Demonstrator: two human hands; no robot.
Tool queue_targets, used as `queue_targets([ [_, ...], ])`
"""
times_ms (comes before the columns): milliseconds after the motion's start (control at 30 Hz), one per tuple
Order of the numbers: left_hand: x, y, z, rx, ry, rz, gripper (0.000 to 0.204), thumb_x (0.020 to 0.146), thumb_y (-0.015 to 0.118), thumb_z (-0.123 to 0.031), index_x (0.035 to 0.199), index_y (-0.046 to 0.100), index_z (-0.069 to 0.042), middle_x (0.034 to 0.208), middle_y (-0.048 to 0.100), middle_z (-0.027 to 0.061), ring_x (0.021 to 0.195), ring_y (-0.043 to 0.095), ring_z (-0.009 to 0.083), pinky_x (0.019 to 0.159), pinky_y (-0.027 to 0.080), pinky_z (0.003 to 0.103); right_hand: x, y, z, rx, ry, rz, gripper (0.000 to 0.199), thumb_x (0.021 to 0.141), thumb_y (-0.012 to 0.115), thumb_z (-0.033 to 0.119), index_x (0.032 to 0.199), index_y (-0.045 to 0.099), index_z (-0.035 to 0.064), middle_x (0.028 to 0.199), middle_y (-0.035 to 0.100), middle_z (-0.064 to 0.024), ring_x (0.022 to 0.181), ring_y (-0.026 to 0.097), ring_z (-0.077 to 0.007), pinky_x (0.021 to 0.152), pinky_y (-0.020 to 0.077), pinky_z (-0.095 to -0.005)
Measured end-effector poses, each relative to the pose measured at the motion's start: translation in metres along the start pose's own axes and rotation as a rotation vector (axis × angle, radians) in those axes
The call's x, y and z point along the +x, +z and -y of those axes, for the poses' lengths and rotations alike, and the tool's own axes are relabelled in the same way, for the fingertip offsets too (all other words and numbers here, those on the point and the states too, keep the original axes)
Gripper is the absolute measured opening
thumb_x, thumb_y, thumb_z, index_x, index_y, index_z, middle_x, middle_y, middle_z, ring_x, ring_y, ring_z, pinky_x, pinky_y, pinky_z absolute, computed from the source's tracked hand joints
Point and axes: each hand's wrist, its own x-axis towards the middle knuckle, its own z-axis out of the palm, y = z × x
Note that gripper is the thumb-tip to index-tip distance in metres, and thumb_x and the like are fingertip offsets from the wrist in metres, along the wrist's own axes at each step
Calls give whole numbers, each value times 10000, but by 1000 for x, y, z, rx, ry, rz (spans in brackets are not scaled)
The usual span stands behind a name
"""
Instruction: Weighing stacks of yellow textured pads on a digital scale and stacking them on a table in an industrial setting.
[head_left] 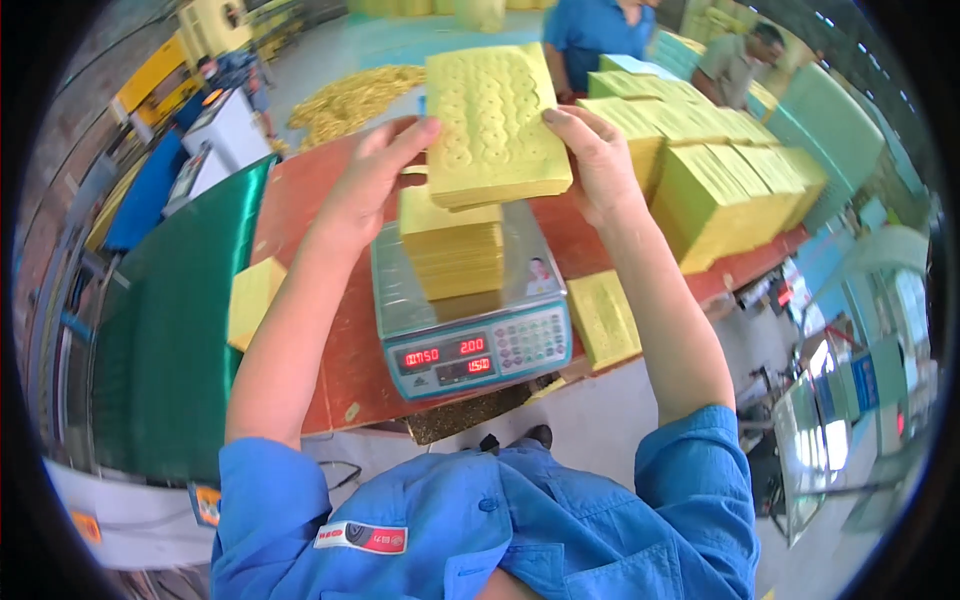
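A stack of yellow paper sheets (496, 125), embossed with rows of small round marks, is held up over the scale between my two hands. My left hand (372, 178) grips its left edge, thumb on the top sheet. On the opposite edge, my right hand (597, 165) pinches it between thumb and fingers. Beneath it a taller block of yellow sheets (455, 258) stands on the metal pan of a digital scale (530, 345) with a lit red display. The raised stack partly hides the top of that block.
The scale sits on a red-brown table (330, 360). Loose yellow sheets (605, 318) lie to its right, another stack (255, 300) to its left beside green sheeting (175, 340). Tall yellow stacks (730, 195) fill the right; two people (745, 65) stand beyond. A yellow heap (355, 100) lies behind.
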Motion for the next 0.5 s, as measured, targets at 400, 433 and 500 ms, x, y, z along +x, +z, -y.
queue_targets([
  [400,53,218,114,-247,-174,456,540,850,656,-52,1355,476,12,1232,602,92,1114,579,196,987,452,361,-97,-228,42,-573,-85,-188,278,914,606,118,1152,610,-27,1003,660,-34,929,592,-90,837,464,-252],
  [433,53,240,130,-235,-218,432,512,827,658,-14,1313,498,18,1183,618,96,1074,591,193,949,470,347,-106,-247,36,-586,-81,-213,292,925,568,71,1199,579,-27,1042,647,-40,962,588,-102,864,459,-260],
  [500,57,273,175,-128,-284,396,428,804,636,48,1218,537,3,1103,639,93,1006,613,172,873,498,311,-120,-282,17,-579,-88,-272,309,930,549,61,1226,556,-29,1070,637,-47,987,582,-110,883,455,-263],
])
